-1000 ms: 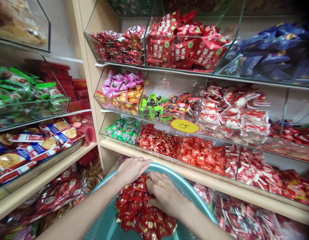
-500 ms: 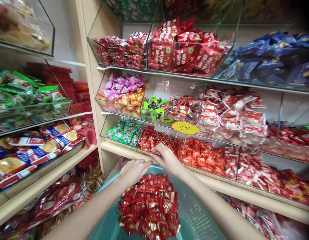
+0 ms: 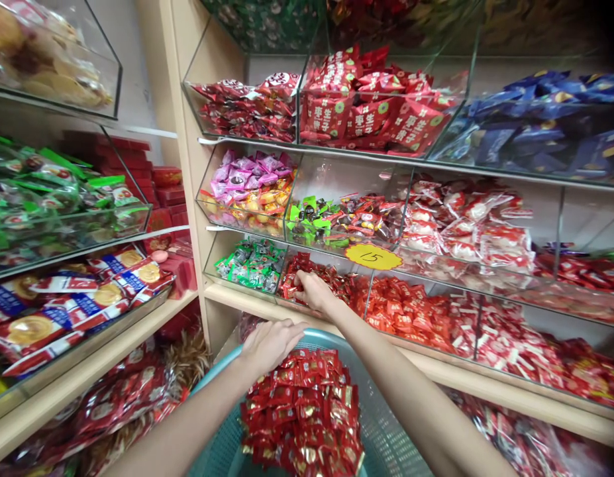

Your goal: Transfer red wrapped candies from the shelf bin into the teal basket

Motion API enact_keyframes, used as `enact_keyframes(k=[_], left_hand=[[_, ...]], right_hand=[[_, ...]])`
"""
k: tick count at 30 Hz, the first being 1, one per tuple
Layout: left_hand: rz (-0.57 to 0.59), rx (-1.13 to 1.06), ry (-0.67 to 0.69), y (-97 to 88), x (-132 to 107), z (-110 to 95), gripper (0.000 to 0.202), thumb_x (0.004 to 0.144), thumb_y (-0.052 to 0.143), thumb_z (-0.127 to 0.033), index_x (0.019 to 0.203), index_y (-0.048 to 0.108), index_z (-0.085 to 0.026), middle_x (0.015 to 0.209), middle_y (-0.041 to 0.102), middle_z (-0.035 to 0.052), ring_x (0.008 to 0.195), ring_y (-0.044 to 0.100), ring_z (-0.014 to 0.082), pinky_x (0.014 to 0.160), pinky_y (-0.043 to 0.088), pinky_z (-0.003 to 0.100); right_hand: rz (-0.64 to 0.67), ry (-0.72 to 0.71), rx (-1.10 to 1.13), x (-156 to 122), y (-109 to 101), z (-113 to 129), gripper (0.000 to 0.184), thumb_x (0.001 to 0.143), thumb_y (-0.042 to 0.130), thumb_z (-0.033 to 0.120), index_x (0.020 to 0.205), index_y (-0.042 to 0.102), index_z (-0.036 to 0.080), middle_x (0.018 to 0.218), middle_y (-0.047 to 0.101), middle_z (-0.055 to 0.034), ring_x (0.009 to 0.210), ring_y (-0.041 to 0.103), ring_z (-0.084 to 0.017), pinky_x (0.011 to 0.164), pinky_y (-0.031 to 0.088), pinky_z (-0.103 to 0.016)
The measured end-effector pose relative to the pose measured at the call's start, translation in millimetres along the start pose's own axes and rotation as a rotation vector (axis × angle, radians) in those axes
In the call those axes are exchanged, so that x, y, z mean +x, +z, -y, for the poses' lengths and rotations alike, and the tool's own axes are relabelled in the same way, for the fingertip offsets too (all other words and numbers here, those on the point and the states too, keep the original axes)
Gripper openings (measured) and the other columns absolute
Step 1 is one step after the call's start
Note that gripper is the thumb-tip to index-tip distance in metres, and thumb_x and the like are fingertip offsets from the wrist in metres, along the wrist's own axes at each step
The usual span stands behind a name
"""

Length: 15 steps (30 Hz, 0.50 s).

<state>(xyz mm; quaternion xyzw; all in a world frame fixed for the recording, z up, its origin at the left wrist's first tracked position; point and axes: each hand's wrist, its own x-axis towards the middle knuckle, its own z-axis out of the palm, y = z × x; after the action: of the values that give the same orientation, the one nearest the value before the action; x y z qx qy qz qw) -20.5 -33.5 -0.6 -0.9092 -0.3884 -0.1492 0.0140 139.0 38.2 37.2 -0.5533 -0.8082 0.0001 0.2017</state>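
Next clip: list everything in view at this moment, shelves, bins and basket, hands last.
basket: one, teal, bottom centre below the shelves.
wrapped sweets: a heap, red and gold, in the basket.
dark red sweets: many, dark red, low bin.
green sweets: many, green, leftmost low bin.
orange-red sweets: many, orange-red, low bin further right.
price tag: one, yellow, marked 15, on a bin front.
pink and yellow sweets: many, middle row, left.
white-red packets: many, middle row, right.
large red packets: many, top row, centre.
blue packets: many, top row, right.
green packets: many, left shelf unit.
left hand: one, on the basket's far rim.
right hand: one, in the dark red sweets' bin.
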Motion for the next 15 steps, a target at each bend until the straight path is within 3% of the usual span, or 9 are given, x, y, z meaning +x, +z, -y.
enact_keyframes(k=[10,15], left_hand=[[-0.012,-0.016,0.006,6.7,1.1,4.1,0.037,0.092,0.027,-0.039,0.12,0.051,-0.034,0.099,0.064,0.0028,0.084,0.063,0.0188,0.071,0.047,0.028],[-0.017,-0.047,0.012,7.0,1.2,6.5,0.038,0.092,0.028,-0.038,0.121,0.051,-0.032,0.099,0.063,0.0039,0.085,0.062,0.0168,0.073,0.046,0.025]], right_hand=[[-0.026,-0.044,0.091,-0.1,14.9,-11.8,0.014,0.07,0.063,0.013,0.082,0.058,0.017,0.077,0.059,-0.0015,0.07,0.049,-0.013,0.063,0.034,-0.024],[-0.121,-0.029,0.152,-7.6,2.2,-6.6,0.009,0.075,0.058,0.015,0.083,0.057,0.017,0.083,0.059,-0.0028,0.075,0.05,-0.013,0.068,0.037,-0.025]])
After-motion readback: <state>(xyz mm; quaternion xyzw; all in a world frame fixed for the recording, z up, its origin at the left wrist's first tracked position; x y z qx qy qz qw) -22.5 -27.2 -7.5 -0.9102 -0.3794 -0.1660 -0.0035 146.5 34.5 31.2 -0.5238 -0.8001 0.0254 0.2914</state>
